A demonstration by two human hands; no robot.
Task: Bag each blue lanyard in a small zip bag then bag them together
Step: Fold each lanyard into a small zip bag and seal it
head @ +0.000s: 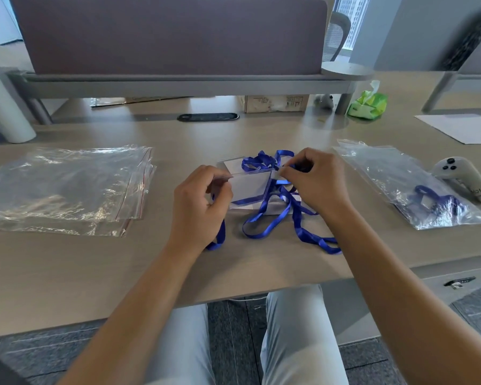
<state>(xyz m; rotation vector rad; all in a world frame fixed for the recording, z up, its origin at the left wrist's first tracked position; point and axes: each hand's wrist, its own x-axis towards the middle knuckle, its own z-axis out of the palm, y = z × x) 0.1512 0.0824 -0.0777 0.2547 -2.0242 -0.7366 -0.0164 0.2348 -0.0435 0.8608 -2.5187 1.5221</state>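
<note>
Both hands work at table centre, close together but not touching. Left hand (203, 201), fingers curled, pinches the left edge of a clear rectangular plastic badge holder (250, 187). Right hand (317, 179), fingers curled, pinches at the holder's upper right corner, where the strap joins it; exact contact is hidden by the fingers.

The holder is lifted, its long axis running roughly 9 to 3 o'clock, its face tilted toward the camera. A blue flat ribbon lanyard strap (264, 215) trails from it in loose loops toward 5 and 6 o'clock on the pale wood-grain table (95, 273); one loop passes under the left wrist. More blue strap bunches at 12 o'clock behind the holder, over a second clear holder.

At 9 o'clock lies a flat stack of large clear zip bags (64, 187). At 3 o'clock lies a clear zip bag holding a blue lanyard (417, 190), with a white handheld controller (461, 179) just beyond it.
</note>
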